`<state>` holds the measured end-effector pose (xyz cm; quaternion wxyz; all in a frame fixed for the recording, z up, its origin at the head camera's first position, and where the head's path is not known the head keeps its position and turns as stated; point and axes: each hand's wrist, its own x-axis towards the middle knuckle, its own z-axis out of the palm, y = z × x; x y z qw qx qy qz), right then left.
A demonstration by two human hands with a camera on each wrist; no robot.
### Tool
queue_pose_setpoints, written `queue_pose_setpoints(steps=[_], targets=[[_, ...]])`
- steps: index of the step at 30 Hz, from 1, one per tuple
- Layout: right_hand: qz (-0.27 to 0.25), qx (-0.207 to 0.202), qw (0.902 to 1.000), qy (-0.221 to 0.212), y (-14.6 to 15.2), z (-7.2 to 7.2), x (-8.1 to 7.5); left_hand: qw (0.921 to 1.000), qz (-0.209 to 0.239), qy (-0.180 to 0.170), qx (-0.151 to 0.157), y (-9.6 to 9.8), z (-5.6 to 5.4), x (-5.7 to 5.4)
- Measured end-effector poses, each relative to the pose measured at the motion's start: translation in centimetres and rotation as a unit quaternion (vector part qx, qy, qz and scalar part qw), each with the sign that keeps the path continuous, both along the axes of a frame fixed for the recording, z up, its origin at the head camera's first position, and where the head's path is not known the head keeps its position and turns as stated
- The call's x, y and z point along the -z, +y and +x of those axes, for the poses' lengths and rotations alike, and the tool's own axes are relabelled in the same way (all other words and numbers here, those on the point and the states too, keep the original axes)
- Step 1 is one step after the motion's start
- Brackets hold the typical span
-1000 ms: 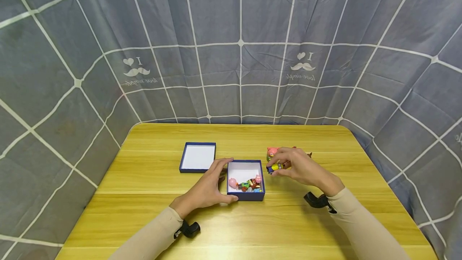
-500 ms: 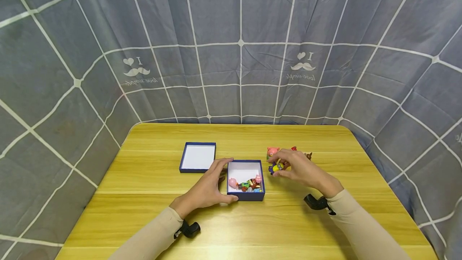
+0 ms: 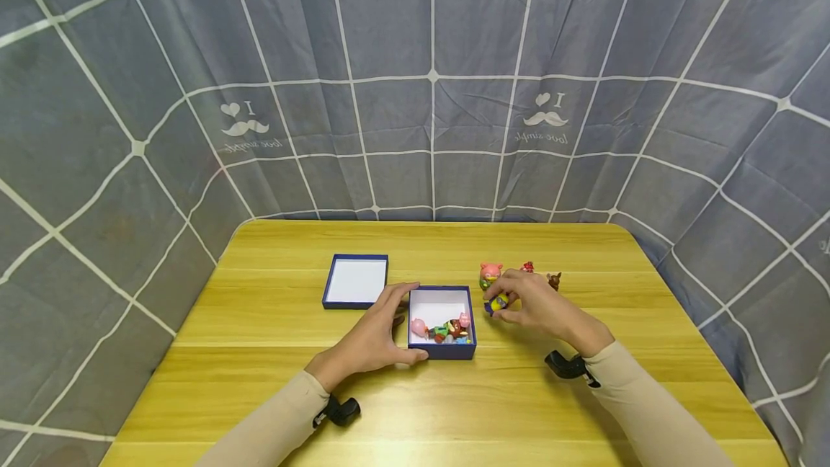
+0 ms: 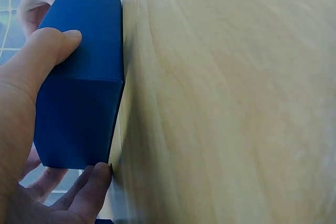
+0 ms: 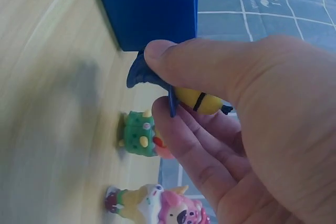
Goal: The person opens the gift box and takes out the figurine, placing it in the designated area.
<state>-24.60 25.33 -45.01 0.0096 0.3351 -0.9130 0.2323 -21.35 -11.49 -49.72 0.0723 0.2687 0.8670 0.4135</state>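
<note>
My left hand (image 3: pixel 366 341) grips the left side of an open blue box (image 3: pixel 442 352), thumb on the near wall and fingers toward the far one. The left wrist view shows the thumb pressed on the blue wall. Inside the box, several small toy figures (image 3: pixel 447 332) lie along the near side. To its right, my right hand (image 3: pixel 551 310) pinches a yellow and blue Minion figure (image 5: pixel 198 101) between thumb and fingers. In the right wrist view the figure's blue tail-like end is beside the box wall; its head points toward the palm.
A blue-rimmed box lid (image 3: pixel 356 281), white inside, lies left of the box. Behind my right hand stand a pink and green figure (image 3: pixel 491 276), a red-topped figure (image 3: pixel 527 267) and a brown figure (image 3: pixel 554 280). A grey checked curtain (image 3: pixel 402 121) surrounds the wooden table (image 3: pixel 415 409).
My right hand has shifted slightly toward me with the Minion figure, which has turned a little. The figures behind it show more. My left hand stays on the box.
</note>
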Motion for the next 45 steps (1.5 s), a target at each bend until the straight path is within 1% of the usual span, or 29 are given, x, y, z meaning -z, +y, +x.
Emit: queue_pose_setpoints(steps=[7, 14, 25, 40, 45], targets=[[0.009, -0.014, 0.9998, 0.009, 0.0, 0.1, 0.3, 1.0000, 0.000, -0.001, 0.001, 0.1, 0.1, 0.0], [0.020, -0.002, 0.9998, -0.005, -0.4, 0.2, 0.8, 0.9999, 0.009, 0.001, 0.004, 0.0, 0.0, 0.2], [0.016, -0.015, 0.9998, 0.003, -0.3, -0.1, 1.7, 1.0000, 0.006, 0.002, 0.003, 0.0, 0.1, 0.1], [0.020, -0.032, 0.9991, 0.021, 0.0, -0.4, 2.4, 0.9999, 0.011, -0.003, 0.004, 0.1, 0.1, 0.2], [0.011, -0.030, 0.9994, 0.010, 0.1, -0.4, 2.5, 0.9999, 0.010, -0.002, 0.003, 0.1, 0.1, 0.2]])
